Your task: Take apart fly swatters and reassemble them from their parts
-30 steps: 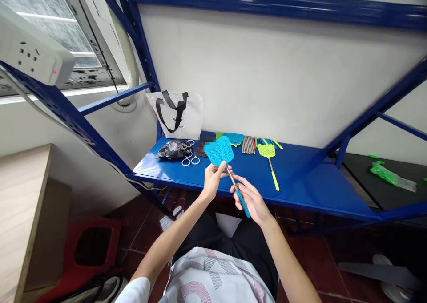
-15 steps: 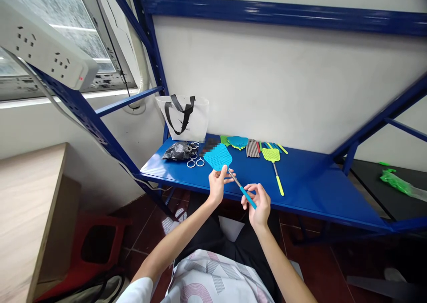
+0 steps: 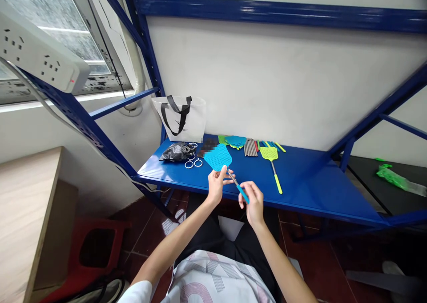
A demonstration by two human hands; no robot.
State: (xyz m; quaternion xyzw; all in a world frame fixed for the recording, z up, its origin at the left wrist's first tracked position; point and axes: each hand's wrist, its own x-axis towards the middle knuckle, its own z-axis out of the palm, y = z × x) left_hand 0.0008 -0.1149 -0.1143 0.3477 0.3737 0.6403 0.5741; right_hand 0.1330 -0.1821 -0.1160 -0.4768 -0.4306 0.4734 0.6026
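A blue fly swatter [image 3: 218,157] with a perforated flat head, thin metal rod and blue handle is held slanting over the front edge of the blue table. My left hand [image 3: 216,186] is closed on its neck just below the head, thumb on top. At the other end, my right hand [image 3: 253,203] has its fingers curled about the handle, whose tip shows beside the palm. A yellow-green fly swatter [image 3: 269,154] lies to the right on the table, apart from both hands.
On the table [image 3: 310,178] are stacked swatter heads [image 3: 235,141], metal rods [image 3: 250,147], coloured handles [image 3: 273,146], a black plastic bag [image 3: 176,152], white rings [image 3: 193,162] and a white tote bag [image 3: 195,120]. Blue frame posts stand at both sides.
My right hand and the swatter's handle have moved up and left, toward my left hand. The visible metal rod looks slightly shorter. The whole view has shifted a little.
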